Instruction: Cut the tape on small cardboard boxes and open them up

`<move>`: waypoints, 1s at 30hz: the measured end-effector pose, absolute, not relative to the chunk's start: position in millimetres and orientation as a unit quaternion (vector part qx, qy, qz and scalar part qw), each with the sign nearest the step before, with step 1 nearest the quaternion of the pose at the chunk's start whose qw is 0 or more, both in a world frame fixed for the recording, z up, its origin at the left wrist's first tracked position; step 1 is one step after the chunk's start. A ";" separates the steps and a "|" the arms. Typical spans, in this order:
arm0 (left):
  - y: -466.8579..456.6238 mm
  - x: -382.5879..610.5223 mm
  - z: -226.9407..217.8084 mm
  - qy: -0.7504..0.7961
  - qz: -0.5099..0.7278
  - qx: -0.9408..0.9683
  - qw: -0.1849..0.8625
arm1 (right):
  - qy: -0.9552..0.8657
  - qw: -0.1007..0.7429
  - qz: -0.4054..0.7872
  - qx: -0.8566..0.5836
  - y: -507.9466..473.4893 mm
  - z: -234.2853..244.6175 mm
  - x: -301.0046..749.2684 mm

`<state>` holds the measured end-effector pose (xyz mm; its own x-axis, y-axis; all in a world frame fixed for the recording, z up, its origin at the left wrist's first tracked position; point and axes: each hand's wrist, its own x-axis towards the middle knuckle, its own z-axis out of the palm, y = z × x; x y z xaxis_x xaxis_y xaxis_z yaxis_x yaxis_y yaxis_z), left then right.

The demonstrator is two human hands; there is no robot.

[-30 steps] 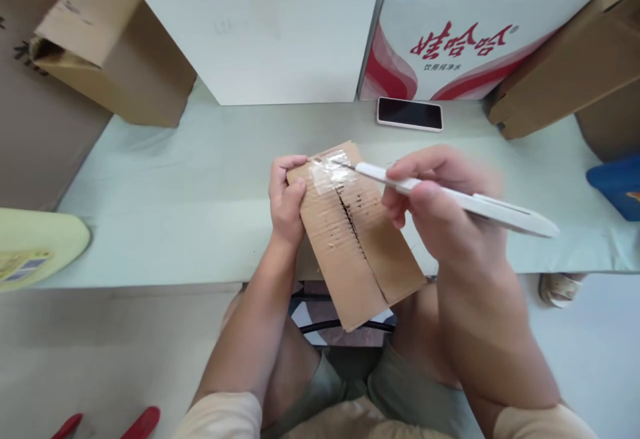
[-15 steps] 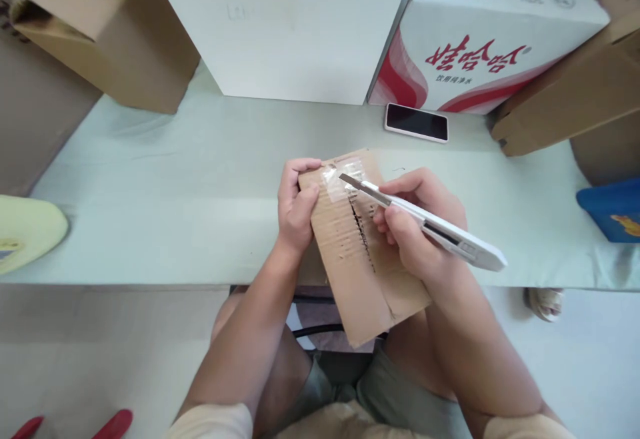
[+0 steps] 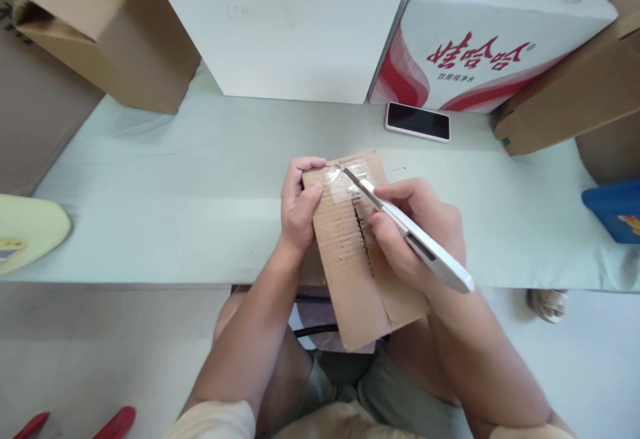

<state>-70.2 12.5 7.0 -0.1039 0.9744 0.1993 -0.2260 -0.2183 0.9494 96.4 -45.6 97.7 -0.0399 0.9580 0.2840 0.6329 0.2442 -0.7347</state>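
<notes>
A small brown cardboard box [image 3: 350, 272] lies tilted across the near edge of the pale table [image 3: 175, 186], its far end covered with clear tape and its centre seam partly slit. My left hand [image 3: 298, 207] grips the box's far left corner, fingers closed on the edge. My right hand [image 3: 417, 232] is wrapped round a white utility knife [image 3: 410, 232], and the blade tip rests on the taped far end of the seam.
A white box [image 3: 290, 26], a red-and-white printed carton [image 3: 480, 32] and brown cartons [image 3: 110, 39] line the back of the table. A phone [image 3: 417, 121] lies behind the small box. A blue object [image 3: 615, 209] sits at the right and a yellow one [image 3: 25, 229] at the left.
My right hand has swung the knife from nearly level to a steeper slant, bringing the blade tip down onto the taped end of the seam. My left hand keeps its hold.
</notes>
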 end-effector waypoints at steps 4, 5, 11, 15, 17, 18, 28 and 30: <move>12.7 -68.9 7.5 0.393 0.625 0.457 0.496 | -0.712 0.369 0.185 -0.568 -46.4 101.7 93.2; 12.7 -68.7 7.5 0.393 0.624 0.458 0.496 | -0.715 0.367 0.180 -0.567 -47.1 102.2 92.5; 12.6 -68.0 8.7 0.392 0.620 0.465 0.496 | -0.730 0.372 0.169 -0.549 -50.8 104.5 91.8; 12.4 -68.1 9.3 0.395 0.620 0.462 0.496 | -0.725 0.383 0.190 -0.540 -50.8 106.5 93.1; 12.4 -68.3 9.5 0.395 0.619 0.463 0.496 | -0.723 0.390 0.201 -0.535 -50.5 106.9 93.6; 12.3 -68.2 9.5 0.394 0.619 0.462 0.497 | -0.721 0.393 0.206 -0.532 -50.4 107.0 93.9; 10.9 -66.1 10.9 0.391 0.625 0.449 0.505 | -0.691 0.425 0.265 -0.521 -54.6 102.4 101.4; 11.4 -66.1 9.8 0.391 0.625 0.450 0.503 | -0.680 0.435 0.282 -0.519 -54.9 101.0 103.0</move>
<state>-66.1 11.4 9.8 -0.0880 0.9815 0.1700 -0.2772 -0.1881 0.9422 103.0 -54.9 101.0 -0.0834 0.9506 0.2989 0.4597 0.3028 -0.8349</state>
